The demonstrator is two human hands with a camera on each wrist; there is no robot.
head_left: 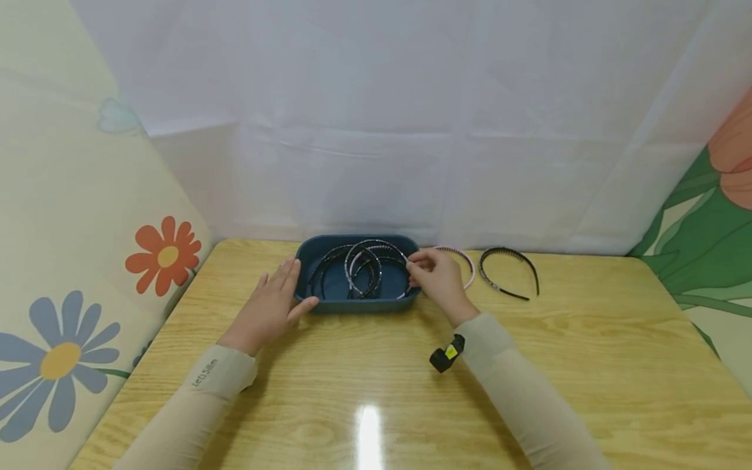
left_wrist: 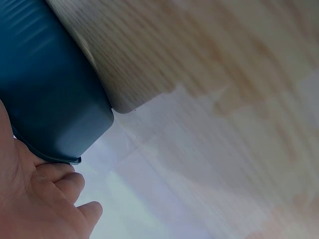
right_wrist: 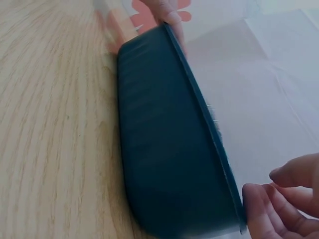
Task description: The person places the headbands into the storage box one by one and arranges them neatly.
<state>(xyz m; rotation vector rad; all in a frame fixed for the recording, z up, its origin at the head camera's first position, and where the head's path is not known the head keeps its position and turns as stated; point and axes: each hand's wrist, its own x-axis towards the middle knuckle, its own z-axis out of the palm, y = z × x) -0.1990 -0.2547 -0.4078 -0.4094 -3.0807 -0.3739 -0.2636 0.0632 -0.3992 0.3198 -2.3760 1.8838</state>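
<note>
A dark blue plastic box (head_left: 358,307) stands on the table with several headbands in it. Among them, a dark glittery headband (head_left: 363,243) lies on top, its right side running to my right fingertips. Thumb and bent fingers of my right hand (head_left: 439,282) pinch it at the box's right end; in the right wrist view the fingertips (right_wrist: 253,191) show just over the rim. My left hand (head_left: 267,310) rests on the box's left end, fingers straight and thumb along the near side. The left wrist view shows fingers (left_wrist: 70,185) beneath the box's rim.
To the right of the box lie a pink toothed headband (head_left: 470,264) and, farther right, a black headband (head_left: 531,263). A white cloth (head_left: 364,156) hangs behind the wooden table (head_left: 329,391). Flower-printed cloths flank it. A black strap device (head_left: 446,353) sits at my right wrist.
</note>
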